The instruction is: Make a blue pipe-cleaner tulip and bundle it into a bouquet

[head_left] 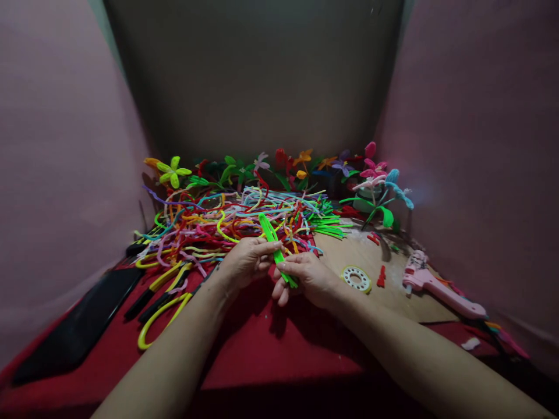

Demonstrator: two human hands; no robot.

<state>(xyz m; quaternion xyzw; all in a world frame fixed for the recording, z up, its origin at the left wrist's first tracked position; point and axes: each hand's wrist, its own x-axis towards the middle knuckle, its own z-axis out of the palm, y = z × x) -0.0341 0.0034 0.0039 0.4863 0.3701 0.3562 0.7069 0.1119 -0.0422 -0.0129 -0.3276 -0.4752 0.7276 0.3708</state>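
Bright green pipe cleaners (271, 234), bent into a narrow leaf-like loop, are held between my two hands over the front of the table. My left hand (250, 261) pinches the middle of the green piece between thumb and fingers. Lower down, my right hand (308, 276) grips its bottom end, where the short tips stick out below the fingers. Just behind my hands spreads a tangled heap of many-coloured pipe cleaners (209, 233). A bunch of green pipe cleaners (329, 224) lies at the heap's right side.
Yellow-handled pliers (170, 279) and yellow-handled scissors (151, 329) lie left, beside a black flat case (78, 320). On the right, a board (393, 305) carries a tape roll (357, 279), red clips (381, 276) and a pink glue gun (437, 285). Pipe-cleaner flowers (301, 163) line the back.
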